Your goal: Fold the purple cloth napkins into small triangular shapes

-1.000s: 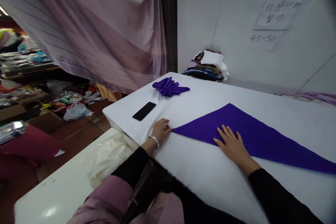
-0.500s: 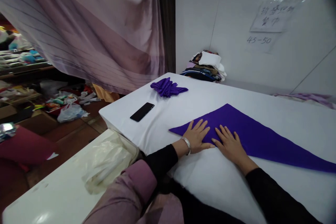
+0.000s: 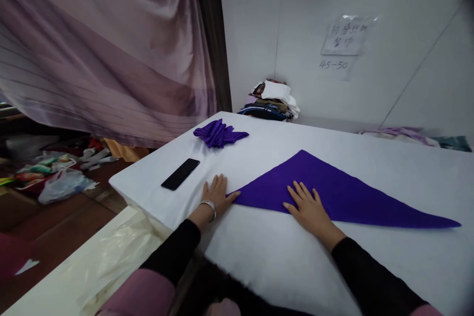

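Note:
A purple cloth (image 3: 333, 187), folded into a wide triangle, lies flat on the white-covered table (image 3: 318, 266). Its peak points away from me and its long edge faces me. My left hand (image 3: 216, 198), with a silver bracelet at the wrist, rests open at the cloth's left corner; the thumb touches that tip while the other fingers lie on the white cover. Flat on the purple fabric, left of its middle, my right hand (image 3: 308, 207) has its fingers spread. Neither hand grips anything.
A pleated purple cloth (image 3: 220, 133) sits at the table's far left, with a black phone (image 3: 180, 174) nearer me. Behind the table are piled clothes (image 3: 272, 100) and a wall with handwritten signs (image 3: 342, 39). A plastic bag (image 3: 118, 247) lies on a lower white surface at left.
My left hand has slid left along the cloth to its left corner. My right hand stays flat on the fabric. The camera view has turned right.

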A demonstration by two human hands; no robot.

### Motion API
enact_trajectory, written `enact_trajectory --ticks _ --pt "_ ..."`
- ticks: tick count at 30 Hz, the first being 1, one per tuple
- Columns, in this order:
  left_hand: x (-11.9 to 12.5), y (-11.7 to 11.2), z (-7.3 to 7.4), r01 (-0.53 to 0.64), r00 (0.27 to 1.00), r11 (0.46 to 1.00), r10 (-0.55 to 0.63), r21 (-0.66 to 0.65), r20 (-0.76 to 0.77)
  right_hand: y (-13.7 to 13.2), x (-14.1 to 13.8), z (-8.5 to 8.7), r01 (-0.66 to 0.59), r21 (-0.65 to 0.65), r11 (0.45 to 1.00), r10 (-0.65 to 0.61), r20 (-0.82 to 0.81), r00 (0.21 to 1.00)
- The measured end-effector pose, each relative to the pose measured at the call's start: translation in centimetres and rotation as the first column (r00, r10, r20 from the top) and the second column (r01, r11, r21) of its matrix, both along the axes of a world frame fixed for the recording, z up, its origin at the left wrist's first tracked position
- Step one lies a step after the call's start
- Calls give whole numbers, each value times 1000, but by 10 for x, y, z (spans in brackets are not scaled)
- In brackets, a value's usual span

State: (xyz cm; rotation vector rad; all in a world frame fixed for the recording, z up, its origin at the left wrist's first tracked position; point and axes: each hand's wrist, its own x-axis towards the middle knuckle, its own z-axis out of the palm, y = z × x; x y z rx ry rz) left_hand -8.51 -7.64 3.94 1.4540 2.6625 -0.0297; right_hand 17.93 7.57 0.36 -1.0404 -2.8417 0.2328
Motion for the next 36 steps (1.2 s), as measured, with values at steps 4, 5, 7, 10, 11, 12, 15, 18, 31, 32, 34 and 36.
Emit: enact_trajectory --ticks 4,5,7,10,11,12,15,18,31,32,34,36 --pt "34 38 13 140 989 980 -132 138 -66 0 -1 2 3 -12 1000 -3 -1 1000" --pt "48 49 13 242 970 954 -235 177 -62 -1 -1 2 2 -12 1000 -2 -1 1000" --pt "77 71 8 414 908 880 -416 233 -45 -1 -1 5 0 -16 1000 0 1 1000" --pt "104 91 -9 510 847 827 -530 235 28 -2 -1 9 -4 -42 999 4 3 1000" --pt "107 94 -15 511 844 829 -534 226 52 -3 -1 11 -4 -50 999 3 -1 1000" --pt "108 96 -19 510 843 832 -534 220 67 -3 -1 12 -3 -58 998 2 -5 1000" --pt "106 97 -24 502 848 837 -526 217 69 -4 -3 15 6 -79 997 -9 -33 999" --pt "103 96 -20 497 854 844 -517 203 61 -4 -4 18 7 -117 993 -14 -60 998" --pt "102 102 -20 514 853 844 -521 154 9 77 130 15 239 -78 968 -235 61 970" --pt "101 102 -21 515 853 843 -522 156 8 88 151 12 309 -57 949 -304 75 950" --pt "101 102 -22 516 852 842 -524 155 8 109 193 4 439 -8 898 -436 106 894" --pt "101 102 -22 514 853 844 -521 155 7 127 228 0 550 51 834 -552 121 825"
